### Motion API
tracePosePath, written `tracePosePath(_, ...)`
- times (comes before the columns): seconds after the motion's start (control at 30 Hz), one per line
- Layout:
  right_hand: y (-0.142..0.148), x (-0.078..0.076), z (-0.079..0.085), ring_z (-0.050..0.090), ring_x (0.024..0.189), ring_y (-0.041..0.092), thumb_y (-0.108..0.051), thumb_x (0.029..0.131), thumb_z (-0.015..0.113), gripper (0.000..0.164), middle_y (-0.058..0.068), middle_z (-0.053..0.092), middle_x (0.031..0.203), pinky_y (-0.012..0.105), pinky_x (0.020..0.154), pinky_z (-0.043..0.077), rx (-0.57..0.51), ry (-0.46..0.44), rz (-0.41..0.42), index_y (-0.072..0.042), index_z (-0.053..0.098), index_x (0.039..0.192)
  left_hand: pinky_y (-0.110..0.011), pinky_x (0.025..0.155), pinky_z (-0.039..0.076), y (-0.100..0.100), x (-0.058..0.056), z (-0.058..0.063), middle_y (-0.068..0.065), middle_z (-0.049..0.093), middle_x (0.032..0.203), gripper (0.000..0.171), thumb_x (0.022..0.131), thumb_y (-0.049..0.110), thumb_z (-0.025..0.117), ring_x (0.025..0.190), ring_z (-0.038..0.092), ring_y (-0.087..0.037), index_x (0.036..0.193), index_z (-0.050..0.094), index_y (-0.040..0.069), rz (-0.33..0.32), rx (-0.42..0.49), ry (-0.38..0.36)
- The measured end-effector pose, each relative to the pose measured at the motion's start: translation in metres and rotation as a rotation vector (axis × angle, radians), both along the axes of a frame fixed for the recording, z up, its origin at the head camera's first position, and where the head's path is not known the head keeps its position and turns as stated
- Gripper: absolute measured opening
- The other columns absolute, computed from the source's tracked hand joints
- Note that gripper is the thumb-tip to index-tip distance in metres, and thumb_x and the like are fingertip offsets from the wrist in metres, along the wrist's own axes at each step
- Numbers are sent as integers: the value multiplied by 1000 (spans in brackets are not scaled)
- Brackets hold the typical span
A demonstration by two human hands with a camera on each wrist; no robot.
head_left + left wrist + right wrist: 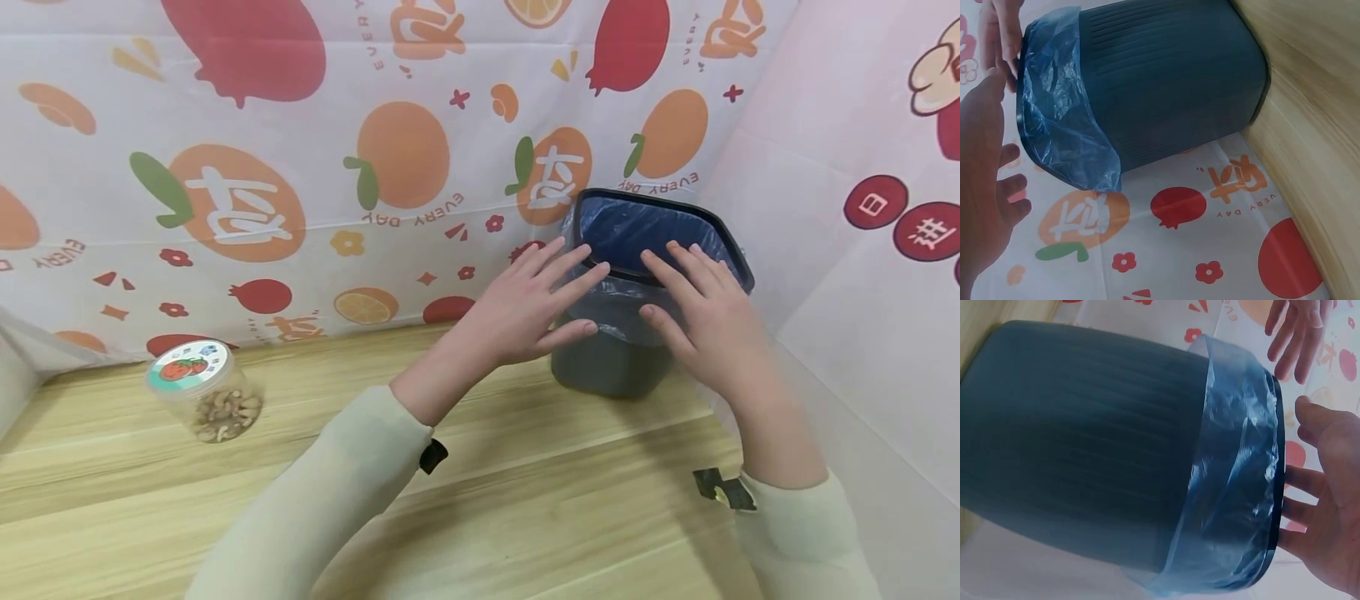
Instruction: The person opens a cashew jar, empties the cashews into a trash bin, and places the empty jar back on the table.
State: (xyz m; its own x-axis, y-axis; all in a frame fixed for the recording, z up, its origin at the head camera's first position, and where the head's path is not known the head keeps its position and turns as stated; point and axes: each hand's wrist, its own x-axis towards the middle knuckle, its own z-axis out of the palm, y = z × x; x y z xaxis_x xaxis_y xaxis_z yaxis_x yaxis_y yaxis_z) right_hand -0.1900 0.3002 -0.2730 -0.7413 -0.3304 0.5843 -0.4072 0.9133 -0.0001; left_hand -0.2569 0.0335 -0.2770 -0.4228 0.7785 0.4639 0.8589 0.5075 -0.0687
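Note:
A dark grey trash can (pixel 611 367) stands upright in the back right corner of the table. A translucent bag (pixel 1238 456) lines it and folds down outside below the black rim (pixel 731 242). My left hand (pixel 532 300), fingers spread and straight, hovers by the near left side of the rim. The right hand (pixel 705 321) is likewise spread, its fingertips over the near right part of the rim. Neither hand grips anything. In the right wrist view, the right fingertips (pixel 1291 506) come right up to the rim.
A clear jar (pixel 206 392) with a printed lid and brownish pieces inside stands at the left on the wooden table (pixel 480 517). A fruit-print cloth (pixel 315 183) hangs behind, and a pale wall panel (pixel 840 317) rises on the right.

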Motion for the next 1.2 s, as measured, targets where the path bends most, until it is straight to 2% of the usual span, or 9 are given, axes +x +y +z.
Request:
tracePosePath(0.23, 12, -1, 5, 30, 147, 41, -35, 98, 63, 61, 15, 38, 158, 61, 118, 23, -11, -26, -33, -25, 40, 154, -52, 123, 19, 13, -8, 5, -8, 31, 163, 66, 102, 56, 42, 150, 24, -36, 158, 29, 25, 35, -28, -16)
tracePosePath(0.5, 24, -1, 7, 29, 147, 43, -35, 99, 60, 61, 15, 35, 159, 65, 116, 25, -25, -77, -74, -26, 38, 155, -44, 125, 10, 28, -11, 9, -4, 31, 163, 64, 104, 56, 35, 153, 20, -31, 159, 26, 27, 75, -88, -4)
tracePosePath(0.67, 32, -2, 5, 31, 145, 45, -37, 99, 59, 61, 16, 36, 159, 65, 115, 27, -37, -81, -83, -27, 37, 155, -43, 125, 12, 35, -13, 10, -4, 32, 162, 61, 105, 54, 35, 153, 19, -29, 159, 27, 26, 73, -110, -6)
tracePosePath(0.9, 39, -5, 3, 32, 145, 44, -38, 99, 60, 62, 15, 35, 159, 65, 115, 26, -41, -110, -96, -28, 36, 156, -39, 126, 10, 40, -16, 9, -2, 35, 161, 58, 107, 49, 34, 153, 21, -26, 160, 23, 27, 88, -120, -45)
tracePosePath(1.2, 46, -8, -2, 36, 141, 47, -35, 99, 62, 58, 19, 40, 155, 65, 113, 30, -52, -97, -92, -25, 43, 153, -40, 125, 14, 48, -20, 7, 0, 37, 160, 54, 107, 45, 38, 152, 22, -25, 158, 31, 28, 76, -94, -59)
